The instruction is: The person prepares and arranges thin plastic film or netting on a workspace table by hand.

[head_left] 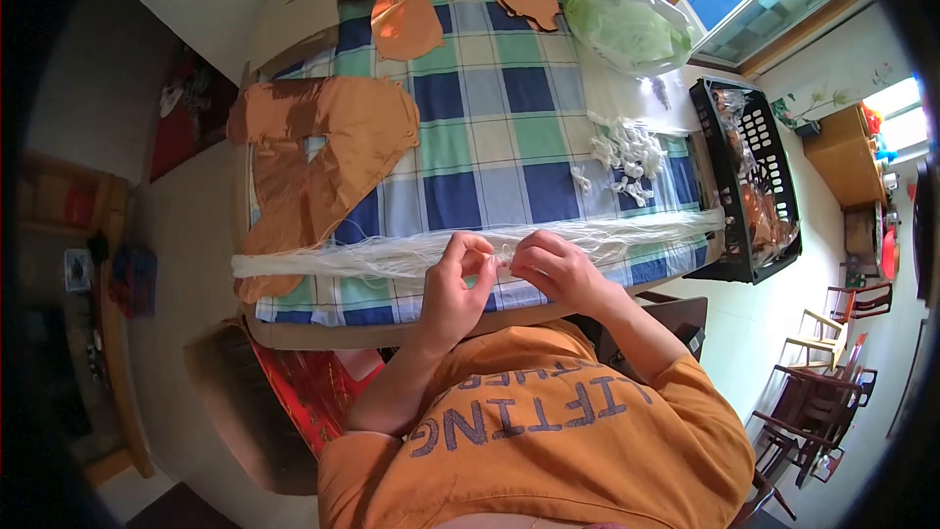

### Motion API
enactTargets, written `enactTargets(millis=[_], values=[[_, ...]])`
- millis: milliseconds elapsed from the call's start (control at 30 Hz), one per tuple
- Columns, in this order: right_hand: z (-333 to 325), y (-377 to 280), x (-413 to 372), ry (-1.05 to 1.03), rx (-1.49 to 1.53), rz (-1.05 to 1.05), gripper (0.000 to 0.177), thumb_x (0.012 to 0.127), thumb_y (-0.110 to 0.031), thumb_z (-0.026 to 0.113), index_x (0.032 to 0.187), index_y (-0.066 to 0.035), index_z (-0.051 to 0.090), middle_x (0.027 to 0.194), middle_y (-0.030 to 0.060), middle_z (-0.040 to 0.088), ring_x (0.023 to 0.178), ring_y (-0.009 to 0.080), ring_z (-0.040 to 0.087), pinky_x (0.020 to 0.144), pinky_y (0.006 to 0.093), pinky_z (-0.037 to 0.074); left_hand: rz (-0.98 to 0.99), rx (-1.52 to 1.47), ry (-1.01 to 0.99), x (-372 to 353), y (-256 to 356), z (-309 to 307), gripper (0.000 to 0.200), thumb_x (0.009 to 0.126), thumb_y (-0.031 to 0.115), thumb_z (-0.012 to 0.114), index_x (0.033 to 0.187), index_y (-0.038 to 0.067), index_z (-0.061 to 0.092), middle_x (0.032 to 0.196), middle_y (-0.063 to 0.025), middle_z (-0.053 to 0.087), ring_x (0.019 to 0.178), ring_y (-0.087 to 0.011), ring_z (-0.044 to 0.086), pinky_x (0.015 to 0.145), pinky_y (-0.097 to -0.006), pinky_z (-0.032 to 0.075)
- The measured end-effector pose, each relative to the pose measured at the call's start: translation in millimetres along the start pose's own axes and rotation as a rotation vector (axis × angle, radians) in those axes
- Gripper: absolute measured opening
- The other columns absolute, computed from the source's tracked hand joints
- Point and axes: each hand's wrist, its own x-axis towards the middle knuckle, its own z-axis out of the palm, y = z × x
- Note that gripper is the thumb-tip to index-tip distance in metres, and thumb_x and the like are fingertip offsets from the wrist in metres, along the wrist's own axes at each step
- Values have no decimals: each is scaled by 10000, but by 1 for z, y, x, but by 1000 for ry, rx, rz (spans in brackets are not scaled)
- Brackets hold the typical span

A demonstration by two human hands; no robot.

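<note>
Both hands meet over the near edge of a table with a checked cloth [475, 191]. My left hand [458, 284] is pinched, thumb against fingers, at a small piece of white thread. Close beside it, my right hand [550, 266] pinches at the same spot; the fingertips hide most of what they hold. A long bundle of white threads [382, 257] lies across the table behind and under the hands, from the left edge to the right edge. Farther right is a pile of small white knotted bundles [632, 152].
Copper-coloured foil shapes [333, 152] lie at the left, with more [406, 20] at the far end. A cardboard piece [299, 24] is at the far left. A plastic bag [627, 24] sits at the far right. A black crate [749, 176] stands against the table's right side.
</note>
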Motion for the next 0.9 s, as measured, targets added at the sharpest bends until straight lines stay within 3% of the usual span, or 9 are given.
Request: enactTargets(millis=[200,333,433,467,567,600,700,833,900], values=[[-12,-4,-2,82,-51,-52,112,822,-35,640,919,-26,586,886,105,596,815,294,604,692,368,506,207,-195,238,10,-1,-5,150,956,57,490,1076,4,563,861,-103,667,799,-157,660,725,-270,527],[-16,-6,-5,40,-102,-137,115,820,-26,640,923,-24,589,883,106,600,813,287,610,696,363,509,-651,-795,-345,18,-3,-22,277,990,189,467,1114,-28,586,849,-128,672,762,-196,676,684,-301,557],[-15,-4,-5,1,-25,-53,138,820,-12,637,951,-23,596,868,106,603,800,282,616,687,356,511,-599,-920,-451,11,-27,-20,245,965,179,528,1074,-26,607,853,-144,678,731,-203,676,663,-298,559],[-14,-6,-6,4,19,45,132,822,-9,634,950,-22,602,864,105,603,796,279,618,683,355,511,-545,-713,-382,14,-21,-20,180,921,128,603,1024,-17,632,862,-120,684,707,-197,674,662,-298,562],[-12,-9,-6,7,103,207,114,831,-7,625,945,-17,622,848,106,606,780,273,622,669,350,510,18,-22,-136,2,-4,-4,87,864,51,653,940,8,647,794,-89,667,686,-193,656,613,-287,549],[-12,-7,-6,-1,105,173,107,836,-10,622,942,-16,630,841,108,608,772,272,622,661,346,509,425,362,-105,2,1,-6,127,788,-1,685,908,20,650,831,-75,658,713,-207,643,615,-308,532],[-14,-6,-1,-102,131,201,90,846,-10,611,929,-10,646,812,101,606,746,234,618,641,321,498,740,621,-145,-2,4,-9,183,718,-16,702,887,29,648,906,-71,648,775,-225,641,635,-324,522],[-16,7,-6,-347,423,551,102,841,-2,612,934,-5,652,763,69,592,739,123,579,637,270,476,959,675,-154,2,15,-5,206,698,-36,699,874,40,625,942,-71,650,786,-246,642,673,-316,530],[-20,8,-2,-310,606,652,123,832,5,622,952,-5,649,783,51,581,758,84,551,655,256,470,811,515,-160,0,3,-4,173,738,-52,686,870,29,607,930,-88,654,779,-220,645,687,-298,534]])
